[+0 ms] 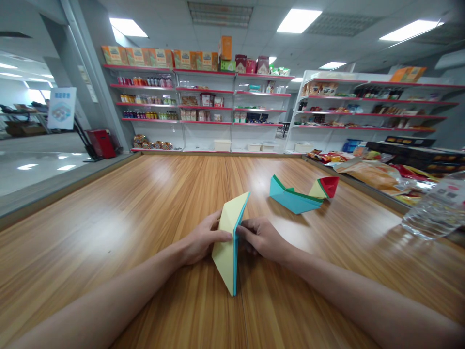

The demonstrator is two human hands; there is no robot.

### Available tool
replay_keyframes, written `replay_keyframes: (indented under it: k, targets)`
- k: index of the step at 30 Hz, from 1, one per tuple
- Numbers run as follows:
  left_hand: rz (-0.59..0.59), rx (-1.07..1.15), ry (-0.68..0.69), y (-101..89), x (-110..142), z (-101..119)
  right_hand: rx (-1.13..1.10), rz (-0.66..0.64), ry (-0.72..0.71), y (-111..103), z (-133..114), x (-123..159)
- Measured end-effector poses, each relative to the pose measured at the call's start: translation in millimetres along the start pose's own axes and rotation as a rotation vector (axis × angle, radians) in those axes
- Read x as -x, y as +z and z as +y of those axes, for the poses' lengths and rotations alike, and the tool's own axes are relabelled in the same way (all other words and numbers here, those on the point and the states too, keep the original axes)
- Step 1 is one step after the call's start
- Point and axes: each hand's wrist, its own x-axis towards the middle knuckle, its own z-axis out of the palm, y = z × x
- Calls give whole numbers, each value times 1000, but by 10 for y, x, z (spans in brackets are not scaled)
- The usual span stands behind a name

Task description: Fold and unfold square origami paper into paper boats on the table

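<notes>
A folded paper piece (pixel 228 242), pale yellow on one face and blue on the other, stands on edge on the wooden table (pixel 119 228). My left hand (pixel 201 241) pinches it from the left side, fingers closed on the yellow face. My right hand (pixel 261 237) grips it from the right, fingers pressed against the blue side. Farther back on the table lie a blue and green folded paper boat (pixel 290 198) and a smaller yellow and red folded paper boat (pixel 325 187), touching each other.
A clear plastic bottle (pixel 434 211) lies at the right edge. Snack packets (pixel 370 173) cover a counter on the right. Shop shelves (pixel 203 104) with boxes and bottles line the back wall. A red box (pixel 101 143) stands on the floor at left.
</notes>
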Motion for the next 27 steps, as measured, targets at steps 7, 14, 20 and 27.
replay_keyframes:
  k: [7,14,20,27]
  targets:
    - [67,-122,68,4,-4,-22,120,2,-38,17,-15,-5]
    - [115,-160,52,21,-17,-9,115,-7,-89,29,-32,-1]
    - [169,-225,4,63,-30,36,110,3,-112,25,-49,-1]
    - [141,-184,9,59,-11,74,90,18,-110,14,-62,8]
